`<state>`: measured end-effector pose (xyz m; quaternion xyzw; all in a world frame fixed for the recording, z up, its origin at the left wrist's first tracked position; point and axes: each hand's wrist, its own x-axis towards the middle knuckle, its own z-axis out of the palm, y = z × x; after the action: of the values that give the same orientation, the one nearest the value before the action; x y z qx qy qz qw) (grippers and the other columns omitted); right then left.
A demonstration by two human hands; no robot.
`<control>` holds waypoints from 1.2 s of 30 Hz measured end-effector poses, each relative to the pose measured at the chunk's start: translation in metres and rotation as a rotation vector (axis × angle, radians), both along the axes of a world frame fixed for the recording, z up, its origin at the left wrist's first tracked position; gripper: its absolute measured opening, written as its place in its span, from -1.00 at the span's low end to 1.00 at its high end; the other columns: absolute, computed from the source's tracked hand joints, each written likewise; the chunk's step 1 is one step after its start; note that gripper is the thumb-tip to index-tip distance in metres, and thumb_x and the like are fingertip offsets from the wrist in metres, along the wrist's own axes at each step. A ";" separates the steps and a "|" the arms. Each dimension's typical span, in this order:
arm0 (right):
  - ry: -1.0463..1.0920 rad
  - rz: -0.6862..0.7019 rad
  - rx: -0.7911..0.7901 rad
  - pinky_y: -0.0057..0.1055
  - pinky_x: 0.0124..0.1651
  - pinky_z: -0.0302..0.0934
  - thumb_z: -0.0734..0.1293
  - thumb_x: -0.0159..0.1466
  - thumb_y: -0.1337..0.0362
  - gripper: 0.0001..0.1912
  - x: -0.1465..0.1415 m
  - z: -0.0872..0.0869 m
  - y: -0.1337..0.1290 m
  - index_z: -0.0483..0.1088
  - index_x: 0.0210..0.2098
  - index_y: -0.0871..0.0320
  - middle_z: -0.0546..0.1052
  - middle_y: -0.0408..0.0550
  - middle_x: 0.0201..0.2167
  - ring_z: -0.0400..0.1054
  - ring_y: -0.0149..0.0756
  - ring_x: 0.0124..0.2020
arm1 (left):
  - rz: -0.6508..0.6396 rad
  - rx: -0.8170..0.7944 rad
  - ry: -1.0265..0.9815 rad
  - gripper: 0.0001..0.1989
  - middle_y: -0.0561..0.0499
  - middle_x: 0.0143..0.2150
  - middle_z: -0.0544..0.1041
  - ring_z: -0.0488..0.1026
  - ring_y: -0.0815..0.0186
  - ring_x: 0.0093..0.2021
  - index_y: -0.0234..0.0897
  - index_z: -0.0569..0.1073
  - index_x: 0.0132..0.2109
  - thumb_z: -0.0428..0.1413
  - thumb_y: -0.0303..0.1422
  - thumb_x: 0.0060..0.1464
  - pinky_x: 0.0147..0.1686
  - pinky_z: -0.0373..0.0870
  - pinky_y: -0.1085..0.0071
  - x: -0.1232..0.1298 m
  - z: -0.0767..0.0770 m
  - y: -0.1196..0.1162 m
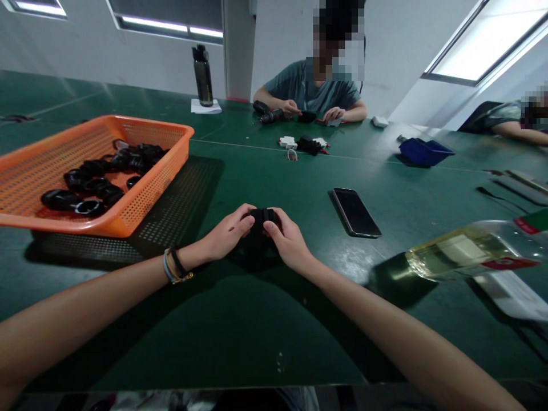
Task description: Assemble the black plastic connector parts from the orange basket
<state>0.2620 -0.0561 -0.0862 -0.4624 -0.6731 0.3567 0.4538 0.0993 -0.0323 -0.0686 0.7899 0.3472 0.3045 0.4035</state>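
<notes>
A small black object is held between both my hands, just above the green table. My left hand grips its left side, with the thumb on the near face. The right side is in my right hand, whose thumb also presses the near face. To the left, an orange perforated basket holds several black round parts with rings. A dark phone lies flat to the right of my right hand.
A bottle of yellow liquid stands at the right. Across the table, a person handles small parts near a power drill. A black bottle, a blue container and small white and black parts are farther back.
</notes>
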 end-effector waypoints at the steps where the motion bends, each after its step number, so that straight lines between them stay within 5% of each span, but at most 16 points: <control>1: -0.024 0.004 0.023 -0.38 -0.34 0.16 0.18 0.20 0.03 -0.69 0.001 0.001 0.000 0.24 -0.21 0.13 0.40 -0.10 -0.40 0.29 -0.32 -0.40 | -0.005 -0.051 -0.016 -0.53 0.11 -0.49 0.23 0.20 0.39 -0.49 -0.32 0.23 -0.18 -0.23 0.02 0.09 -0.47 0.18 0.46 0.001 0.000 0.000; 11: -0.087 0.012 0.127 -0.25 -0.17 0.22 0.20 0.20 0.09 -0.66 0.005 -0.001 0.001 0.19 -0.09 0.12 0.42 -0.01 -0.26 0.33 -0.21 -0.23 | -0.046 -0.250 -0.100 -0.62 0.13 -0.56 0.26 0.22 0.42 -0.53 -0.30 0.20 -0.35 -0.09 -0.01 0.01 -0.46 0.20 0.46 0.005 0.001 0.002; 24: -0.007 -0.028 0.051 -0.29 -0.21 0.21 0.17 0.21 0.11 -0.69 -0.003 0.002 -0.007 0.19 -0.12 0.15 0.42 -0.02 -0.28 0.32 -0.25 -0.27 | 0.005 -0.084 -0.052 -0.76 0.11 -0.47 0.25 0.22 0.39 -0.46 -0.28 0.20 -0.33 -0.06 -0.17 0.05 -0.42 0.24 0.47 0.004 0.003 -0.004; 36: 0.220 0.015 -0.153 -0.35 -0.22 0.16 0.18 0.18 0.06 -0.70 -0.008 -0.003 -0.007 0.21 -0.22 0.14 0.38 -0.07 -0.31 0.28 -0.33 -0.30 | 0.036 0.146 0.129 -0.66 -0.05 -0.25 0.39 0.34 0.23 -0.26 -0.33 0.27 -0.18 -0.06 -0.13 0.07 -0.25 0.28 0.33 -0.001 0.001 0.001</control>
<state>0.2537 -0.0633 -0.0895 -0.4487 -0.5934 0.4588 0.4858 0.0988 -0.0312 -0.0672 0.8289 0.3634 0.2844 0.3162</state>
